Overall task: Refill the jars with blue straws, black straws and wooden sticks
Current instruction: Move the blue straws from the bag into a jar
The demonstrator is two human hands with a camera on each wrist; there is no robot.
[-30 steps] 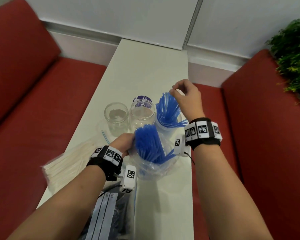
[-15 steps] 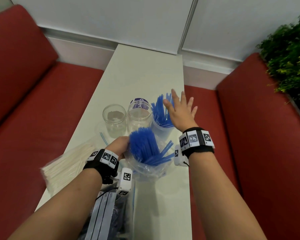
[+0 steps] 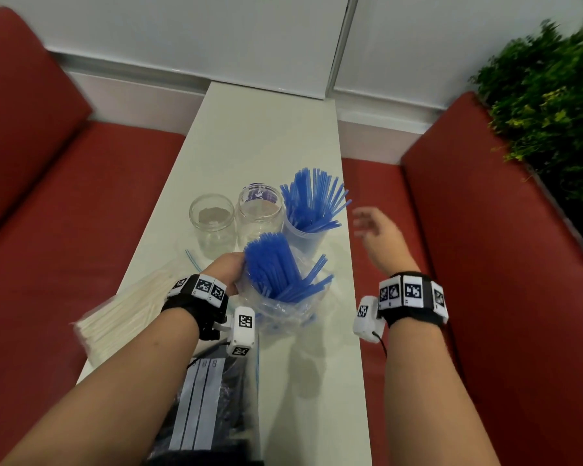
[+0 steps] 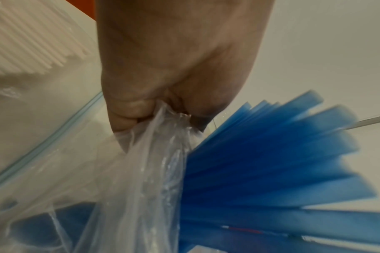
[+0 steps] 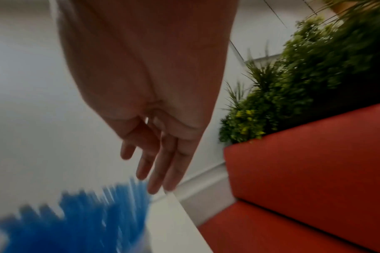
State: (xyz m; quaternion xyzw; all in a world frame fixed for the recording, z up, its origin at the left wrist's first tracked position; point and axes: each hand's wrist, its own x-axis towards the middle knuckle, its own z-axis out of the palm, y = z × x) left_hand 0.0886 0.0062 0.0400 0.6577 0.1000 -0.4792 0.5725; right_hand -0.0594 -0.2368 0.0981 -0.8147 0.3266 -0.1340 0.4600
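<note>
Three jars stand in a row on the white table (image 3: 260,136). The right jar (image 3: 303,238) holds a fan of blue straws (image 3: 312,200); the middle jar (image 3: 259,213) and the left jar (image 3: 212,223) hold none. In front of them my left hand (image 3: 228,269) grips the bunched edge of a clear plastic bag (image 3: 285,309) (image 4: 145,154) with more blue straws (image 3: 273,264) (image 4: 271,167) sticking out. My right hand (image 3: 376,232) (image 5: 154,164) hovers beyond the table's right edge, beside the filled jar, fingers straight and holding nothing.
A bag of pale wooden sticks (image 3: 128,314) lies at the table's left edge. A zip bag of black straws (image 3: 209,405) lies at the near edge. Red benches (image 3: 64,210) flank the table, and a green plant (image 3: 552,105) stands at the far right.
My right hand let go of the straws in the right jar, opened, and drew back to the right, off the table. The left hand kept its grip on the bag.
</note>
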